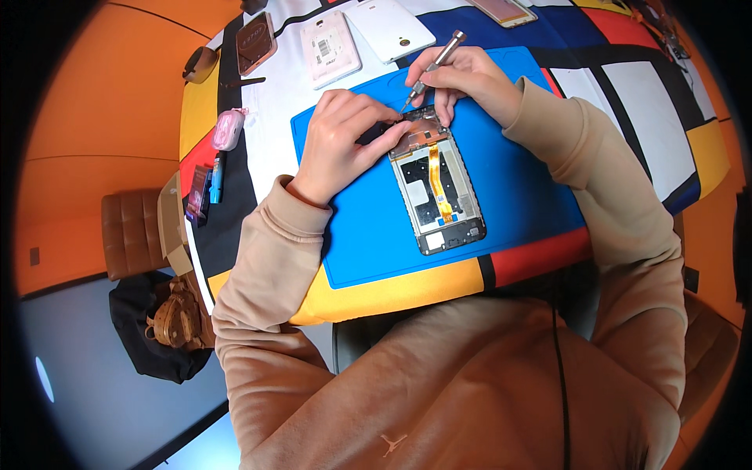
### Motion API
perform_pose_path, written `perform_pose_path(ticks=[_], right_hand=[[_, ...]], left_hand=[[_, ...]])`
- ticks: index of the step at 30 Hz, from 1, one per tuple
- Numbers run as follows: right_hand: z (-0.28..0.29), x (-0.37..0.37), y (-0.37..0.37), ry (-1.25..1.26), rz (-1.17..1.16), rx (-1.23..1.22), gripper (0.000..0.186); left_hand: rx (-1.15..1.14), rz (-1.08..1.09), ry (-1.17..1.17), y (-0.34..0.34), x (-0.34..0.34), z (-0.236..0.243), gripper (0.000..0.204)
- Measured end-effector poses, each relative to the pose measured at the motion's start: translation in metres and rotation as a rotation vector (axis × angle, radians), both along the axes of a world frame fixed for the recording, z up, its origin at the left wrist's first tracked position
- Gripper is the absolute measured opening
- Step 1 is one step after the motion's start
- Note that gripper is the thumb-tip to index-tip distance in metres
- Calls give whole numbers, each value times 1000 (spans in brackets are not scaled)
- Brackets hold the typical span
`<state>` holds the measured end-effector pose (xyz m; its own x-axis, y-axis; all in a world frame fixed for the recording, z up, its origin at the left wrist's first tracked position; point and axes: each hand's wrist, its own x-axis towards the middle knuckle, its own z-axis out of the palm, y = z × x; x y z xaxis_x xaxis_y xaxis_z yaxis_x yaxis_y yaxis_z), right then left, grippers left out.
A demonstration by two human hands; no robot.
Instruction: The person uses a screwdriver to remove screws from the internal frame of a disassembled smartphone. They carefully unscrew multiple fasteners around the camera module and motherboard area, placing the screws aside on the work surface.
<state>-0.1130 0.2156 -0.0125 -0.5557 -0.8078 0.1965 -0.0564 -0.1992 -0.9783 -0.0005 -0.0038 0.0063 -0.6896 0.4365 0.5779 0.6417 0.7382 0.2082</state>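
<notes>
An opened smartphone (458, 235) with a yellow flex cable (436, 176) lies upright on a blue mat (360, 251). My left hand (345, 137) grips the phone's upper left part, fingertips near the screwdriver's tip. My right hand (474, 82) is closed on a silver precision screwdriver (444, 53), held at a slant over the phone's dark top section. Some right fingers rest near the phone's upper right edge. What exactly the tip touches is too small to tell.
Phones (331, 47) and a white tablet-like device (392, 27) lie behind the mat. At left are a pink case (228, 129), a blue marker (216, 178) and a small box (198, 194). A chair (125, 235) and bags (174, 321) stand left of the table (392, 298).
</notes>
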Motion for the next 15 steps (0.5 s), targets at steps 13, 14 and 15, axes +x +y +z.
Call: perform_pose_path(ticks=[13, 14, 15], right_hand=[[3, 1, 2, 45, 28, 18, 26], [2, 1, 1, 45, 26, 19, 26], [2, 0, 1, 46, 23, 17, 26]], left_hand=[[15, 0, 9, 0, -1, -1, 11], [18, -2, 6, 0, -1, -1, 11], [20, -5, 3, 0, 0, -1, 10]])
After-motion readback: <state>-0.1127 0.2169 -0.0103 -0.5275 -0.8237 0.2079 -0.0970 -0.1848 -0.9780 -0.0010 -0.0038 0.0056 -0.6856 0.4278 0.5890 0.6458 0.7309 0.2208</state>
